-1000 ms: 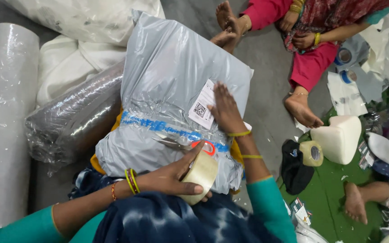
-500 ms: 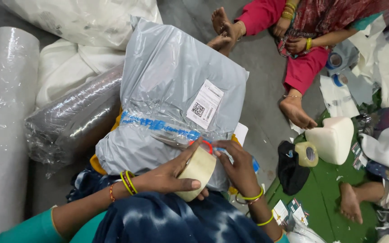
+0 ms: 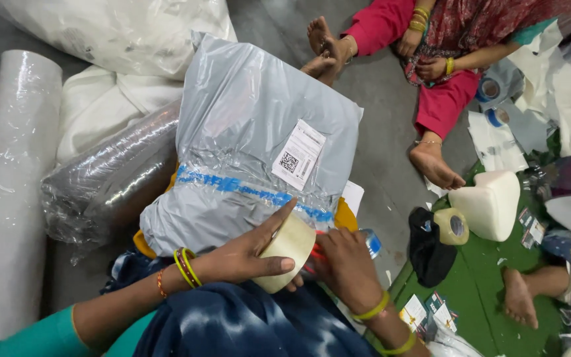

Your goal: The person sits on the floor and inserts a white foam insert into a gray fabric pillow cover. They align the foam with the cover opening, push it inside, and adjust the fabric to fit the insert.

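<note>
A grey plastic mailer bag (image 3: 246,125), stuffed full, rests against my lap, with a white label (image 3: 299,155) and a blue strip (image 3: 232,185) under clear tape. My left hand (image 3: 239,258) holds a roll of pale tape (image 3: 291,250) against the bag's lower edge, index finger stretched over the roll. To the roll's right, my right hand (image 3: 348,268) curls around a red-handled pair of scissors (image 3: 316,253), mostly hidden under its fingers. Both wrists carry bangles.
A tall clear film roll (image 3: 8,198) and a crumpled plastic-wrapped bundle (image 3: 107,178) lie left, white sacks (image 3: 114,33) behind. Another person in pink trousers (image 3: 444,99) sits top right. On the green mat (image 3: 470,297) are a second tape roll (image 3: 453,226), a white block (image 3: 490,205) and black cloth (image 3: 431,248).
My right hand left the label on the bag, came down to the tape roll and closed over the red scissors. My left hand stayed on the roll.
</note>
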